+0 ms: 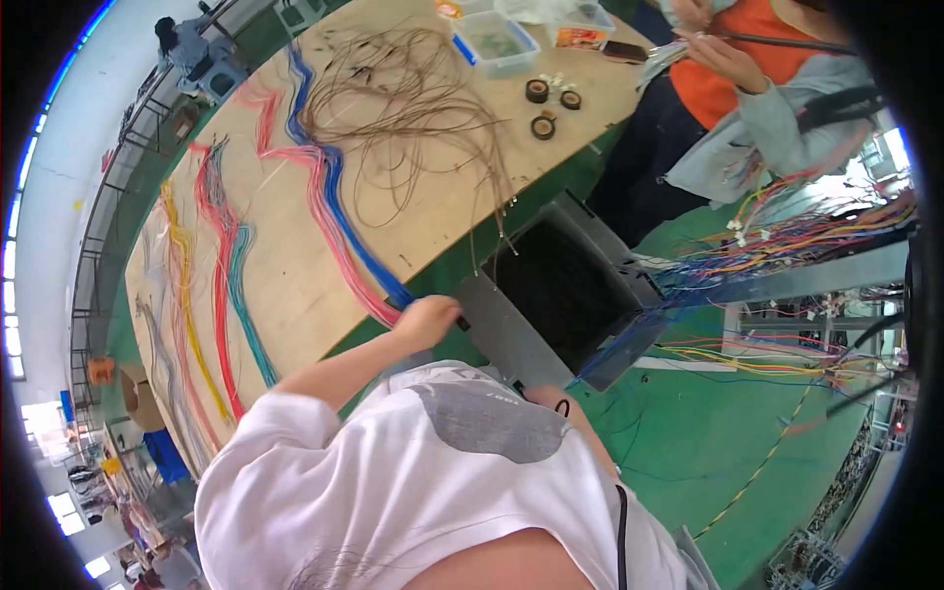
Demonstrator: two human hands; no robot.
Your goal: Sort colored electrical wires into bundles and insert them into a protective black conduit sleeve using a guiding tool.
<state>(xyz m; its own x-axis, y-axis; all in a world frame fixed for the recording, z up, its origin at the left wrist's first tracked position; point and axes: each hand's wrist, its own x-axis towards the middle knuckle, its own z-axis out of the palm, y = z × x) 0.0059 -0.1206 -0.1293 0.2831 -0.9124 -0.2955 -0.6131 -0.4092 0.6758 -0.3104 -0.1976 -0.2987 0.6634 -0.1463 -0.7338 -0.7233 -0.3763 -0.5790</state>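
One blue wire bundle [346,211] over table's [285,285] near edge: keep strands parallel. Left hand [428,323] curled, right hand [538,392] half-hidden; I can't tell grips.

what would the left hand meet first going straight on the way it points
Likely the open grey box, just right of the left hand, though depth is unclear, so it might pass above.

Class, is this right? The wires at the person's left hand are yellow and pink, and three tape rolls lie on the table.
Not quite: the head view shows that the wires at the left hand are blue and pink, not yellow and pink. Three tape rolls do lie on the table.
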